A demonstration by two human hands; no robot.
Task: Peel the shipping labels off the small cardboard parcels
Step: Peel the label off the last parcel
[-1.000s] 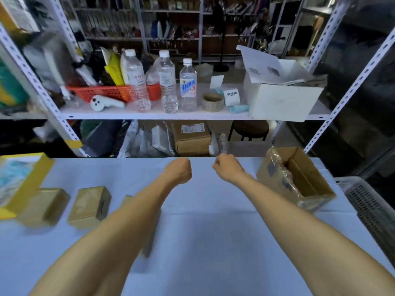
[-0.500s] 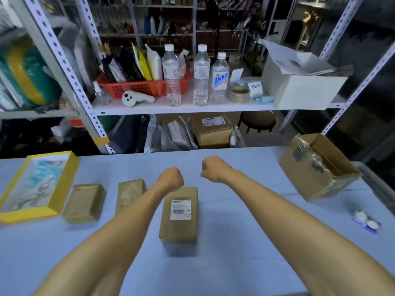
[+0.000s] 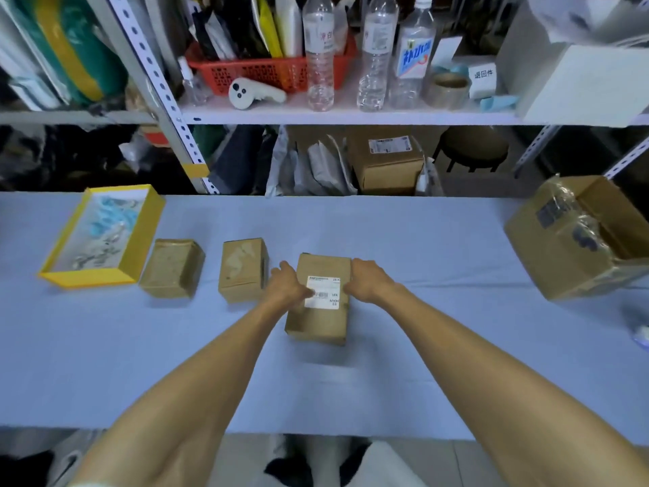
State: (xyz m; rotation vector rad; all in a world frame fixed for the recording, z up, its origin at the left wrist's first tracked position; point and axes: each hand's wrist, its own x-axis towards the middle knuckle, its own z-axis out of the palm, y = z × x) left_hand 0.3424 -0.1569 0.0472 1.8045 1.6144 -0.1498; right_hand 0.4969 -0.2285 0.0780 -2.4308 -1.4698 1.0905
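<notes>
Both our hands are on the labelled parcel at mid-table.

Our left hand (image 3: 286, 288) and right hand (image 3: 368, 281) clasp the sides of the small cardboard parcel (image 3: 319, 321), left thumb touching its white shipping label (image 3: 322, 292). Two more small parcels (image 3: 172, 268) (image 3: 243, 269) sit to its left, towards the yellow tray (image 3: 56, 275) near the table (image 3: 421, 363)'s left edge.

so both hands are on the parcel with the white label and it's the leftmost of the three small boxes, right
Not quite. Both the left hand and right hand are at the labelled parcel, but the head view shows it is the rightmost of the three small boxes.
</notes>
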